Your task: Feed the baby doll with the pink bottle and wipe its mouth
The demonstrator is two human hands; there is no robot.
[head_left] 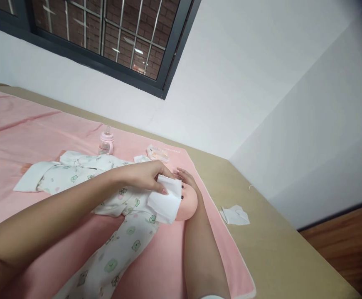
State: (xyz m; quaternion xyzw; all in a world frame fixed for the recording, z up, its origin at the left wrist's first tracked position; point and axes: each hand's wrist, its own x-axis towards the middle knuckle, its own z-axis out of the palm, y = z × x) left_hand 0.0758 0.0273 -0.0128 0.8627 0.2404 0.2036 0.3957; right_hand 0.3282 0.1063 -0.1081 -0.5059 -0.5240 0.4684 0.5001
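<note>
A baby doll [188,202] in a white patterned sleepsuit [118,249] lies on a pink blanket [18,128]. My left hand [148,175] reaches across the doll and pinches a white wipe [166,199], pressed against the doll's face. My right hand [185,177] rests on the far side of the doll's bald head, fingers laid flat along it. Most of that hand is hidden behind the head.
A pink baby bottle [106,142] stands on the blanket beyond the doll, with a clear packet [158,153] and a small white scrap [141,158] near it. A crumpled white wipe [235,215] lies on the tan mattress [262,232] to the right. A wall and window stand behind.
</note>
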